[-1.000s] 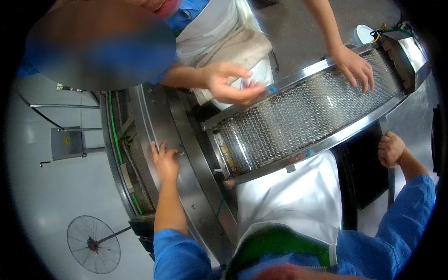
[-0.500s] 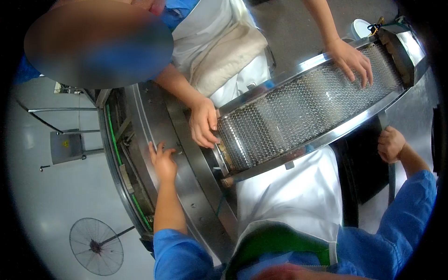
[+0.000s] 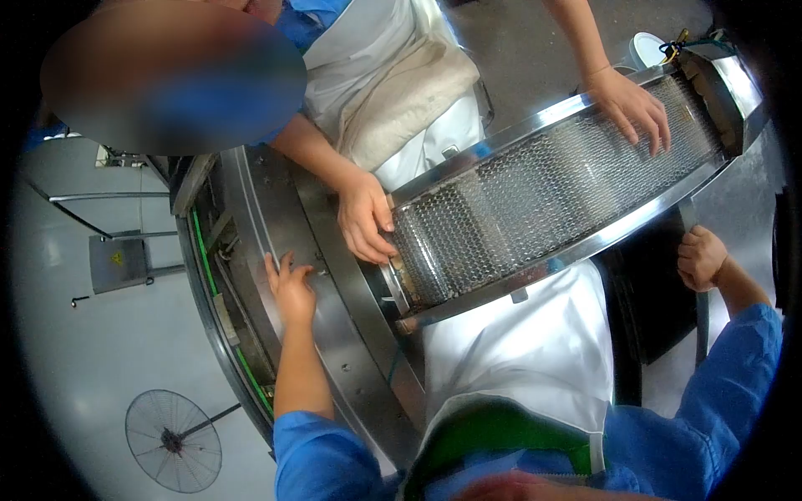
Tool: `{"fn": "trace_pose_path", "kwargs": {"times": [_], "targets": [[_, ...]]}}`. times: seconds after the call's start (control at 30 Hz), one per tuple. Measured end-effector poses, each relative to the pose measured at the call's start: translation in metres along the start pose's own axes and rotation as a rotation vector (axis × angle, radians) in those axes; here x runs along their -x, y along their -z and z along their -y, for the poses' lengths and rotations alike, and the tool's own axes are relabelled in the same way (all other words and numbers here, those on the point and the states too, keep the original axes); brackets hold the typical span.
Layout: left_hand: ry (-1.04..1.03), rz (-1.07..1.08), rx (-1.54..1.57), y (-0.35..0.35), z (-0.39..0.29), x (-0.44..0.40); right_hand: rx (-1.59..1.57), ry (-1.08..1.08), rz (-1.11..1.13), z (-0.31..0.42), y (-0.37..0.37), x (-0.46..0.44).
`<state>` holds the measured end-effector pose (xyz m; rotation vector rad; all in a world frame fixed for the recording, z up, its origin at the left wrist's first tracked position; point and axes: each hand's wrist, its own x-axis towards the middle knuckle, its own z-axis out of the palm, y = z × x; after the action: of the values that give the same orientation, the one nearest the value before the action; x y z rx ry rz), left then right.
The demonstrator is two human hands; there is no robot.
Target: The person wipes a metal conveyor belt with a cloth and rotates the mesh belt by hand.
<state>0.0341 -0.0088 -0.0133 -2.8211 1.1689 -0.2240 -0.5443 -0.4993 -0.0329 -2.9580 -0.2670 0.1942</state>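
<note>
My left hand (image 3: 292, 292) rests with its fingers spread on the metal ledge (image 3: 334, 326) at the left. On the right, my right hand (image 3: 700, 259) is closed around a dark metal bar (image 3: 703, 330) below the conveyor. Between my hands a metal mesh conveyor belt (image 3: 535, 200) slopes up to the right inside shiny side rails. No item shows on the mesh.
Across the conveyor stands a co-worker in a white apron (image 3: 359, 75), one hand (image 3: 364, 219) at the belt's lower end, the other (image 3: 631, 108) over the mesh. A fan (image 3: 173, 440), a grey box (image 3: 119, 260) and a white bucket (image 3: 648, 50) are farther off.
The co-worker's hand at the left has come down from above the rail to the belt's lower end. My two hands have stayed almost in place.
</note>
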Motion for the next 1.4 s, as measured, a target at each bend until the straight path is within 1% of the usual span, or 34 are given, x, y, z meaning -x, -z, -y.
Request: {"fn": "trace_pose_path", "kwargs": {"times": [0.33,0.4,0.5,0.7,1.17,1.4], "targets": [[-0.018,-0.034,0.025,-0.004,0.004,0.000,0.015,0.018,0.004,0.003,0.008,-0.007],[-0.021,-0.034,0.012,-0.002,0.001,0.000,-0.003,0.017,-0.055,0.004,0.009,-0.010],[0.013,-0.003,0.007,0.002,-0.003,-0.001,-0.014,0.017,-0.059,0.004,0.010,-0.011],[-0.001,-0.010,0.009,0.001,0.000,-0.001,0.030,0.013,-0.012,0.004,0.011,-0.009],[-0.033,-0.031,0.015,0.001,0.000,-0.002,0.020,0.008,-0.036,0.003,0.006,-0.005],[0.004,-0.006,0.016,0.002,-0.003,0.000,0.036,0.023,-0.025,0.002,0.006,-0.005]]}}
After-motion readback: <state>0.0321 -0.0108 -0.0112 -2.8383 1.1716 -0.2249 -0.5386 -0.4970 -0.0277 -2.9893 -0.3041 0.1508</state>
